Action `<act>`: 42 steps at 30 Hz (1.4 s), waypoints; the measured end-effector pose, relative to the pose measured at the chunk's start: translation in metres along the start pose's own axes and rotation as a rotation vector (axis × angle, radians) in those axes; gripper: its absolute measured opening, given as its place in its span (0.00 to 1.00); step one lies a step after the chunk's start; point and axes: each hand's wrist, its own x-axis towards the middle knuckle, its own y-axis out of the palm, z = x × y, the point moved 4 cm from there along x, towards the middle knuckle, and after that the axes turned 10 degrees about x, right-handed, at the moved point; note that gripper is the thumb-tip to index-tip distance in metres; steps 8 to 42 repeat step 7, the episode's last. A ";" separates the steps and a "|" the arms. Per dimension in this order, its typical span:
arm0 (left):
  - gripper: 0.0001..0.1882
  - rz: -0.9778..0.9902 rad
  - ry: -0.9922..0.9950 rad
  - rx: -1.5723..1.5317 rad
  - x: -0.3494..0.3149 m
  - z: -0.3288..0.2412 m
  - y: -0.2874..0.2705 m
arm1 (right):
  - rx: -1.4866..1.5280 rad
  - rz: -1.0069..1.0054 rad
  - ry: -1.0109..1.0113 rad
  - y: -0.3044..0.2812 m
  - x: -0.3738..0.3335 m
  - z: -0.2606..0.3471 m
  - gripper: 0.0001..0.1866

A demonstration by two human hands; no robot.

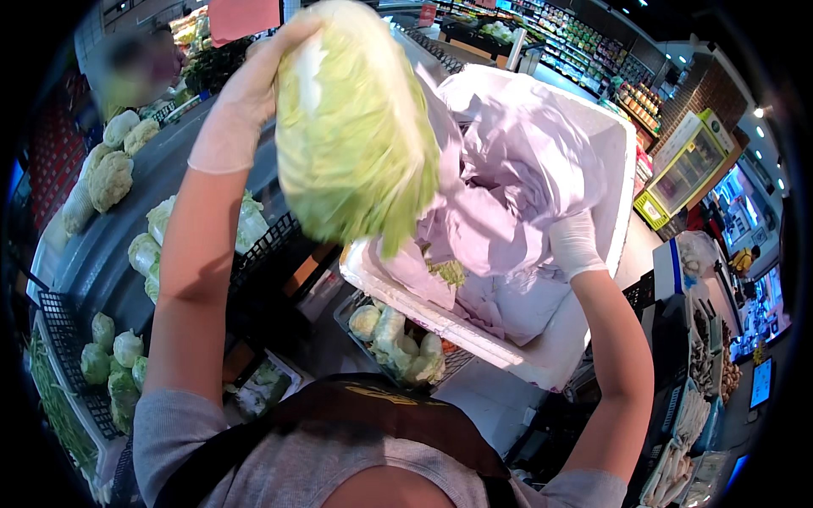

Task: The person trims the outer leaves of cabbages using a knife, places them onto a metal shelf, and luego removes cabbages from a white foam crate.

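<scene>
At far left, cauliflower heads [108, 173] lie on a dark display shelf [102, 254], with small green cabbages [114, 360] in a black basket [59, 330] below. The left hand [246, 93], in a thin glove, is raised; its fingers are closed around the top of a large pale green cabbage [351, 127] held up above the shelf. Right of the cabbage stands a white foam box [542, 360] lined with white wrapping paper [517, 169]. The gloved right hand [576, 244] rests at the paper inside the box; whether its fingers grip cannot be determined.
</scene>
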 end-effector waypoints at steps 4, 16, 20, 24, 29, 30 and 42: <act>0.28 0.121 -0.100 -0.455 -0.029 0.045 0.019 | -0.564 0.581 -0.139 -0.014 0.013 -0.030 0.17; 0.30 0.019 -0.090 -0.562 -0.058 0.060 0.017 | 0.130 0.581 -0.094 -0.072 0.003 0.005 0.20; 0.30 0.019 -0.090 -0.562 -0.058 0.060 0.017 | 0.130 0.581 -0.094 -0.072 0.003 0.005 0.20; 0.30 0.019 -0.090 -0.562 -0.058 0.060 0.017 | 0.130 0.581 -0.094 -0.072 0.003 0.005 0.20; 0.30 0.019 -0.090 -0.562 -0.058 0.060 0.017 | 0.130 0.581 -0.094 -0.072 0.003 0.005 0.20; 0.30 0.019 -0.090 -0.562 -0.058 0.060 0.017 | 0.130 0.581 -0.094 -0.072 0.003 0.005 0.20; 0.30 0.019 -0.090 -0.562 -0.058 0.060 0.017 | 0.130 0.581 -0.094 -0.072 0.003 0.005 0.20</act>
